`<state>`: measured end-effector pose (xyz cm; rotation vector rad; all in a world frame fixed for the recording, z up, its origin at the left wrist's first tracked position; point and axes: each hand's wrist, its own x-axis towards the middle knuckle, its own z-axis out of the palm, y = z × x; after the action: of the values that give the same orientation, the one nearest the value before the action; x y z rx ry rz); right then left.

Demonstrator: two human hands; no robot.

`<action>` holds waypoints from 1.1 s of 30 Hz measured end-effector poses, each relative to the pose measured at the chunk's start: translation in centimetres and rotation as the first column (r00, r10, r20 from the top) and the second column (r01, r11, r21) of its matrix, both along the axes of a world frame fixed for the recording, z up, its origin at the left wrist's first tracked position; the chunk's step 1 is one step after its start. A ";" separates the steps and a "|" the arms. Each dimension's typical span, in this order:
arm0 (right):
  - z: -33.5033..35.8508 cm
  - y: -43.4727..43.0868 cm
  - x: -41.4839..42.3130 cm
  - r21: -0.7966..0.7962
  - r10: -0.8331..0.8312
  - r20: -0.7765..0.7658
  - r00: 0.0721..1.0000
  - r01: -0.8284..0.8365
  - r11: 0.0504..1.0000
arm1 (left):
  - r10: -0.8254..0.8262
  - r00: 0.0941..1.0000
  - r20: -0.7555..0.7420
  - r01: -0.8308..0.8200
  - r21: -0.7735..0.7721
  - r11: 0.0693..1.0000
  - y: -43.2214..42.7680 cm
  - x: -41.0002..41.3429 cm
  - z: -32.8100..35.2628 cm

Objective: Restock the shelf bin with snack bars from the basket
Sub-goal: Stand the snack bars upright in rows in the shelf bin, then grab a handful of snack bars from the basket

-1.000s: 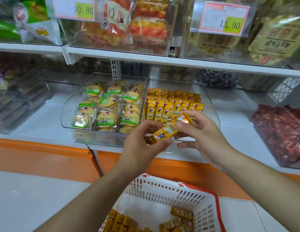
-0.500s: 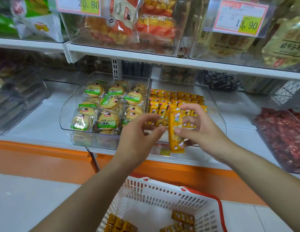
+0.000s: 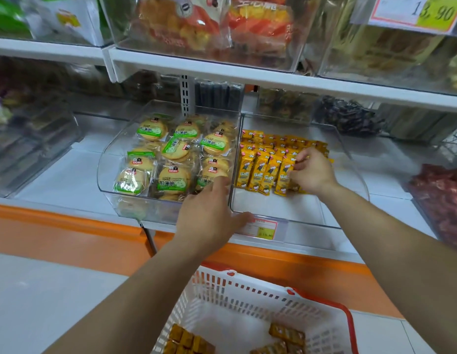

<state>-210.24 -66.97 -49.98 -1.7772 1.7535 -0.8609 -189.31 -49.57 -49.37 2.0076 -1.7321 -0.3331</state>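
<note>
Left hand (image 3: 208, 213) first: a second ago it shared the snack bar with the other hand out in front of the shelf. Now it has let go and lies released, fingers loose, across the joint where two bins meet, with the thumb along the front lip of the shelf bin (image 3: 298, 224) beside the price tag (image 3: 260, 228) at lower centre. To its right, my right hand (image 3: 311, 172) has carried the snack bar (image 3: 283, 177) over that lip and is grasping it with pinched fingertips (image 3: 300, 157) at the right end of the front row of yellow bars (image 3: 258, 169), mid-frame. I read that as one more bar nearly seated in line with its neighbours, with only the release left. The row stops well short of the bin's front wall, and the basket (image 3: 247, 287) at bottom centre has loose bars (image 3: 186, 341) lying in it, so I judge the restock far from done. Around it, from the left edge: a clear bin (image 3: 43, 154), then the biscuit bin (image 3: 171, 162) of round green-labelled packs touching the shelf bin's left wall, and at the right edge red wrapped sweets (image 3: 442, 200). The upper shelf board (image 3: 247, 75) overhangs the back, so I expect entry has to come low from the front. The raised lip and my resting left hand narrow that way in.
</note>
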 end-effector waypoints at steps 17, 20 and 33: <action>-1.0 0.4 0.9 0.019 0.043 -0.149 0.988 -0.041 0.999 | 0.010 0.999 0.038 -0.008 -0.065 0.998 0.3 -0.1 -0.5; -1.2 0.4 1.2 -0.025 0.063 -0.169 0.984 -0.068 0.997 | 0.003 0.999 0.034 -0.002 -0.043 0.999 0.1 -0.1 -0.5; 3.8 5.7 -0.5 -0.018 0.156 -0.284 0.946 -0.168 0.986 | -0.044 0.982 -0.184 0.007 -0.195 0.981 2.4 1.0 2.3</action>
<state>-210.76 -61.27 -46.16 -2.1252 1.7365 -0.6031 -188.30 -47.16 -47.02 1.7577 -1.6090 -0.3368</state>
